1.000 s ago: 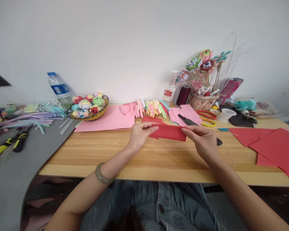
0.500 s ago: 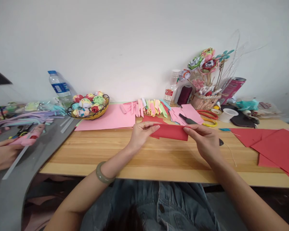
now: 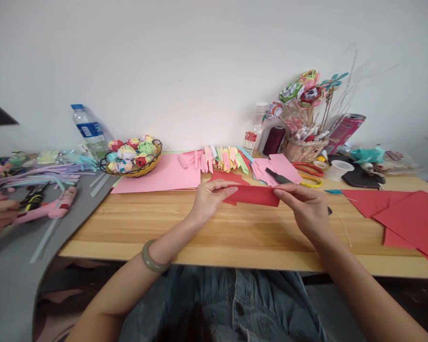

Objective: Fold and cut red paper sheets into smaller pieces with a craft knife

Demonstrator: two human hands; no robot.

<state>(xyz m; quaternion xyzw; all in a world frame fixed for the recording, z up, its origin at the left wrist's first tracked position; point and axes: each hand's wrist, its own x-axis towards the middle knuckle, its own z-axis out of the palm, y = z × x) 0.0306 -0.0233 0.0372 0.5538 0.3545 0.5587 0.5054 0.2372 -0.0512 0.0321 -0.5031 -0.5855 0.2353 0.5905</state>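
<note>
A folded strip of red paper (image 3: 257, 196) is stretched between my two hands, held just above the wooden table. My left hand (image 3: 211, 202) pinches its left end between thumb and fingers; a ring and a green bangle show on that arm. At the right end, my right hand (image 3: 306, 206) pinches the upper corner. More red paper (image 3: 230, 178) lies behind the strip. Close behind my right hand is a dark-handled tool (image 3: 278, 177), its far end partly hidden by the hand.
Large red sheets (image 3: 410, 216) lie at right. Scissors with red and yellow handles (image 3: 308, 175), a flower pot (image 3: 305, 149) and a bottle (image 3: 254, 133) stand behind. Folded paper strips (image 3: 228, 159) and a basket of paper flowers (image 3: 131, 156) are at the back. Left, another person's hand (image 3: 0, 216) nears a pink glue gun (image 3: 52, 209).
My hands keep hold of the red paper, which has tilted slightly; my right hand has shifted a little right. The other person's hand has moved left, off the pink glue gun.
</note>
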